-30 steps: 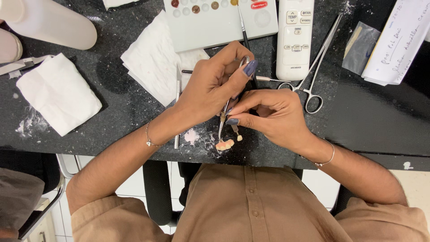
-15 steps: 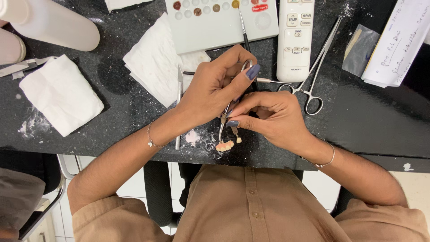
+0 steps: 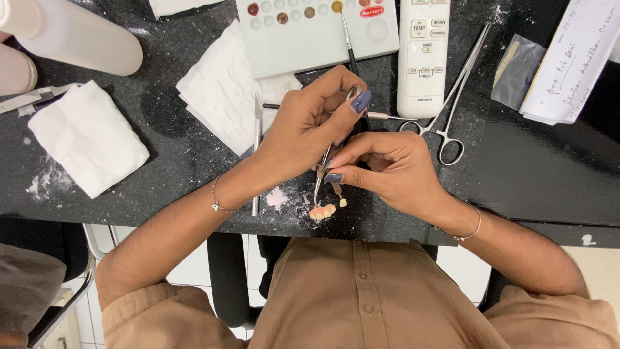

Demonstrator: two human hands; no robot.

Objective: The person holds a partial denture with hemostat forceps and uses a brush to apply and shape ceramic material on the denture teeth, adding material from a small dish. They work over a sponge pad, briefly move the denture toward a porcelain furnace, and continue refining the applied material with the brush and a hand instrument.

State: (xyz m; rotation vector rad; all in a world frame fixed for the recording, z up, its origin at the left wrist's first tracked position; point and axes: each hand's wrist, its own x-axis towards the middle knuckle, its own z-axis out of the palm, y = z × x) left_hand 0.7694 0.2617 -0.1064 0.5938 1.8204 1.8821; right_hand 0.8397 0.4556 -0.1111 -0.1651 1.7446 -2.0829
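Teeth, a small cream-pink row of dental crowns [image 3: 322,211], hang at the black speckled countertop's [image 3: 194,174] near edge, gripped in thin metal forceps [image 3: 321,178] that the left hand [image 3: 303,132] pinches, while the right hand [image 3: 387,169] pinches a short pin [image 3: 337,191] beside them. A slackened pinch could drop them off that edge (into the lap). Beyond lie silver scissor-forceps [image 3: 452,97], a white remote control [image 3: 424,55] and a white mixing palette [image 3: 316,32], crowding any reach.

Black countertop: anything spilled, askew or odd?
Yes. White powder is scattered on the countertop: a smear beside the folded tissue at left, and a pinkish patch at the near edge, beside the left hand. Nothing looks broken.
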